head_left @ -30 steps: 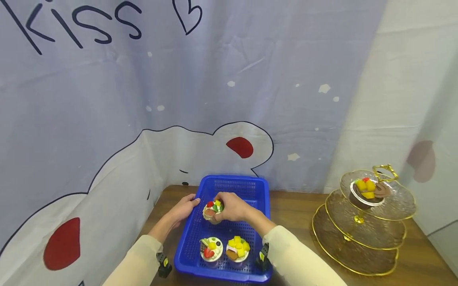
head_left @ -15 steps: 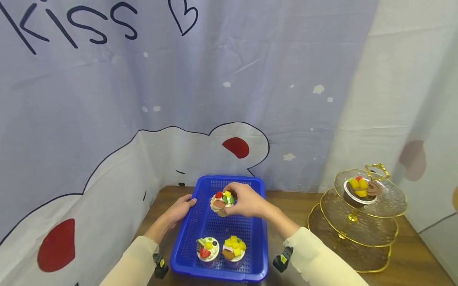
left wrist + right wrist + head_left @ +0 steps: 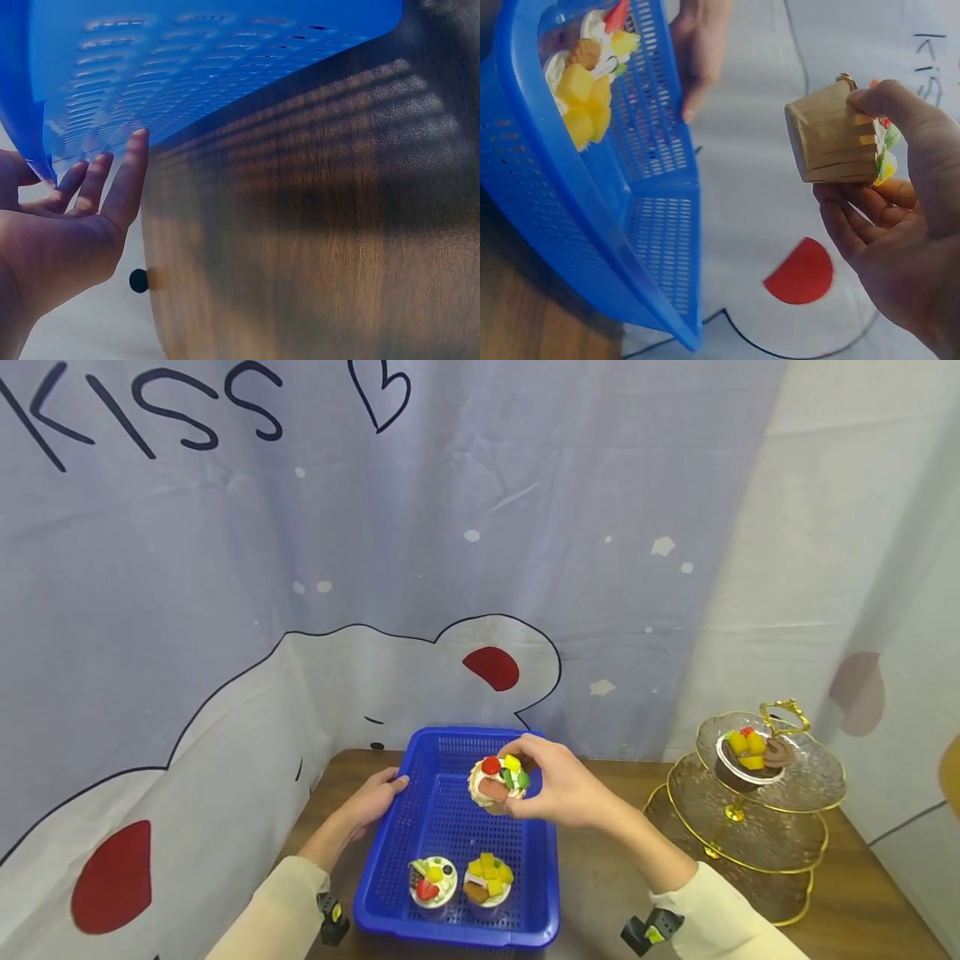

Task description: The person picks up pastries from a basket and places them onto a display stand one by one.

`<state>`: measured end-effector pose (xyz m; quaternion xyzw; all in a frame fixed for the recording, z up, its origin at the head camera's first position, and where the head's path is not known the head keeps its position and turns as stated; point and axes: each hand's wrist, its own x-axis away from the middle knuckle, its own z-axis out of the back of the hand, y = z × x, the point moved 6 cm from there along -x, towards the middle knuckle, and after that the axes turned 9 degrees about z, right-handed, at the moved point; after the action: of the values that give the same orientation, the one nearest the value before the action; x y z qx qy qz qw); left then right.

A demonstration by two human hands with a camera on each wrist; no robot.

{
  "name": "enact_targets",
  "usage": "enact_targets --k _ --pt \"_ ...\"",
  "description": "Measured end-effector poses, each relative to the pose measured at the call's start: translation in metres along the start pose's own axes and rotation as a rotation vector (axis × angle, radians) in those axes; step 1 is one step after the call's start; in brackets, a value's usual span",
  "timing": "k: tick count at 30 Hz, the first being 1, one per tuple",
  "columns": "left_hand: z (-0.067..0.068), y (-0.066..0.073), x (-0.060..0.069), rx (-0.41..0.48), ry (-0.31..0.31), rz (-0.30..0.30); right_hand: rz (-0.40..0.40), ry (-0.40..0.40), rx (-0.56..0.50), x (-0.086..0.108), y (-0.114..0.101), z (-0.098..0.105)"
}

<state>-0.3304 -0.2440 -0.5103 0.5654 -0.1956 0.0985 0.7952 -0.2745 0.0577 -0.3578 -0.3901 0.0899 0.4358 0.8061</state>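
My left hand [image 3: 375,799] is gripping the left rim of the blue basket [image 3: 457,937]; the thumb is lying over the rim, and the fingers are bearing on the outer wall. The basket is resting on the wooden table [image 3: 592,877], between my hands. Inside it, nearer to me than either hand, two cupcakes are standing side by side: the strawberry cupcake [image 3: 433,885] is sitting toward my left hand, the yellow-cube cupcake [image 3: 487,887] toward my right. My right hand [image 3: 561,785] is pinching the tan-cup cupcake [image 3: 493,787] between thumb and fingers; this cupcake is hanging just left of my right palm, apart from the basket. To the right of my right hand, the three-tier stand [image 3: 765,833] is standing on the table; its top plate is carrying the chocolate cupcake [image 3: 738,775].
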Motion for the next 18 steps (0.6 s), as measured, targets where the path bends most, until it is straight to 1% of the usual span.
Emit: enact_targets --k 3,7,12,18 --pt "-0.001 -0.001 -0.001 0.005 0.007 -0.005 0.024 0.053 0.025 0.010 -0.007 0.015" --pt "0.000 -0.002 -0.002 0.007 0.013 -0.008 0.023 0.125 0.077 0.025 -0.012 0.035" --pt "-0.001 -0.001 -0.001 0.002 0.011 -0.006 0.008 0.187 0.121 0.045 -0.021 0.059" --pt "0.001 0.000 0.000 -0.007 0.007 -0.012 -0.039 0.240 0.159 0.069 -0.030 0.088"
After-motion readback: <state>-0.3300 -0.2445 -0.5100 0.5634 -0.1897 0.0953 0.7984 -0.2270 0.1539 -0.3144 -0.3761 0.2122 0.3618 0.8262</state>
